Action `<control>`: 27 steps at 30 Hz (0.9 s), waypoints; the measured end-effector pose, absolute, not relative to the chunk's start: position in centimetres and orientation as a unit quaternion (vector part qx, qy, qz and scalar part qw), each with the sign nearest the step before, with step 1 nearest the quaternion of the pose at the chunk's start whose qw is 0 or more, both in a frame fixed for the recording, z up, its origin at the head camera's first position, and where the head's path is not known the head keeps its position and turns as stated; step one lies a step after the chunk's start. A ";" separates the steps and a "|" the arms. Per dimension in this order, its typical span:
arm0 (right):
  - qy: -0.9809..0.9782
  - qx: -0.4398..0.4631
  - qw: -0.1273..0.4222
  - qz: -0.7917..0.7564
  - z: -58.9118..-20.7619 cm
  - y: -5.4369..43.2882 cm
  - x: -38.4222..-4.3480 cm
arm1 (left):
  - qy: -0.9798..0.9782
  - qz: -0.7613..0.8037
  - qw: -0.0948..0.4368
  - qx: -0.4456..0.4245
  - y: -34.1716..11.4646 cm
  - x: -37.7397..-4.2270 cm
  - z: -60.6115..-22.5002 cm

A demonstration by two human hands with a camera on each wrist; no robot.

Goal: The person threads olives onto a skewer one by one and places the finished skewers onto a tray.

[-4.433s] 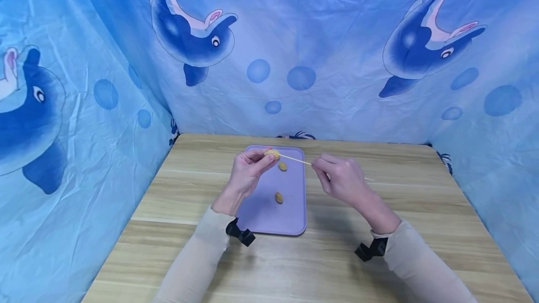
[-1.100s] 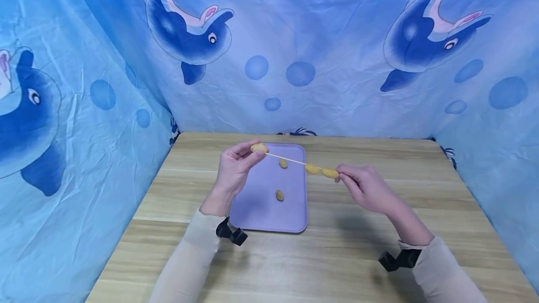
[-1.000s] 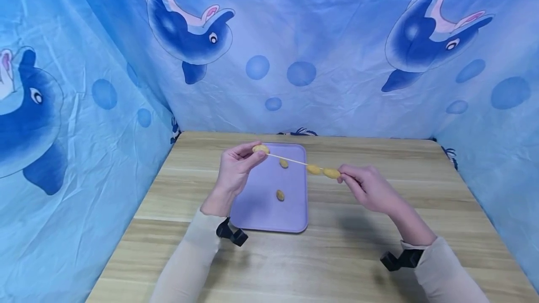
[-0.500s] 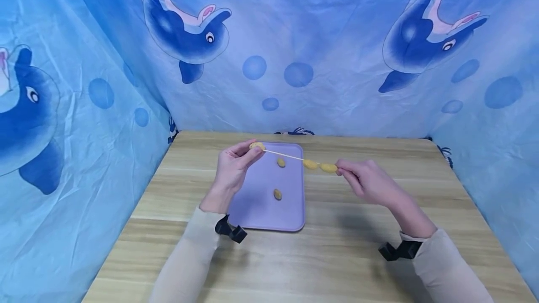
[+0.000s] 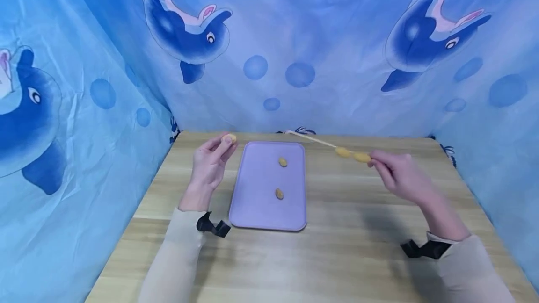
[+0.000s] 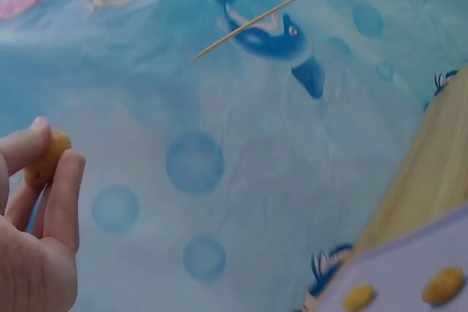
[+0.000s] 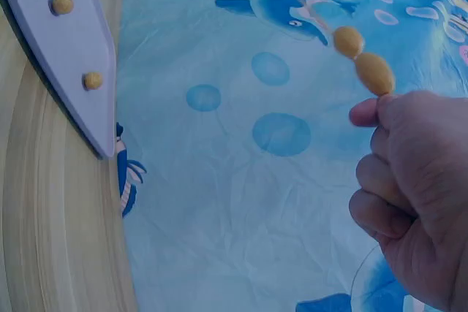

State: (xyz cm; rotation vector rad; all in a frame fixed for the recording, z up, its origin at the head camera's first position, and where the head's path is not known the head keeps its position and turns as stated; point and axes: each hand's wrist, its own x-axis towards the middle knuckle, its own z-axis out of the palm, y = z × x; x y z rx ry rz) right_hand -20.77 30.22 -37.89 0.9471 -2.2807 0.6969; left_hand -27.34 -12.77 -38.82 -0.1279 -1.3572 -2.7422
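Observation:
My left hand [image 5: 209, 162] pinches a small yellow oval piece [image 6: 50, 157], potato-like in look, between thumb and fingertips, left of the purple tray [image 5: 269, 219]. To the right of the tray my right hand [image 5: 400, 174] grips a thin wooden skewer [image 5: 313, 139]. Two yellow oval pieces [image 7: 374, 74] are threaded on it just ahead of the fingers. Its bare, pointed end leans up and leftward, apart from the left hand's piece. Inside the tray lie two more oval pieces, one farther back [image 5: 283, 162] and one nearer [image 5: 279, 194].
The wooden table [image 5: 269, 265] carries the tray near its back edge. Behind and at both sides hangs a blue curtain [image 5: 269, 36] printed with dolphins and bubbles. Each wrist wears a black camera mount, the left one [image 5: 213, 225] close to the tray's corner.
The skewer's tip has come away from the piece in my left hand. Both hands have moved apart, left hand leftward, right hand rightward with the skewer. The tray's pieces have stayed put.

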 end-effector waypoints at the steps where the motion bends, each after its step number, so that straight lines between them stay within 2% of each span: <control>1: -0.854 0.349 0.281 0.263 -37.8 30.5 -20.6 | -0.433 -0.899 0.030 -0.065 -13.0 -27.3 -38.6; 7: -0.865 0.336 0.236 0.290 -37.9 29.9 -20.3 | -0.337 -0.915 -0.052 -0.218 -12.6 -26.7 -37.9; 12: -0.855 0.351 0.225 0.310 -37.9 28.5 -20.0 | -0.317 -0.902 -0.057 -0.288 -12.0 -26.1 -37.7; 18: -0.839 0.382 0.211 0.325 -38.0 27.2 -20.3 | -0.318 -0.901 -0.065 -0.287 -11.2 -25.8 -37.6; 27: -0.834 0.393 0.193 0.336 -38.4 26.2 -20.6 | -0.301 -0.924 -0.054 -0.231 -10.5 -25.6 -37.9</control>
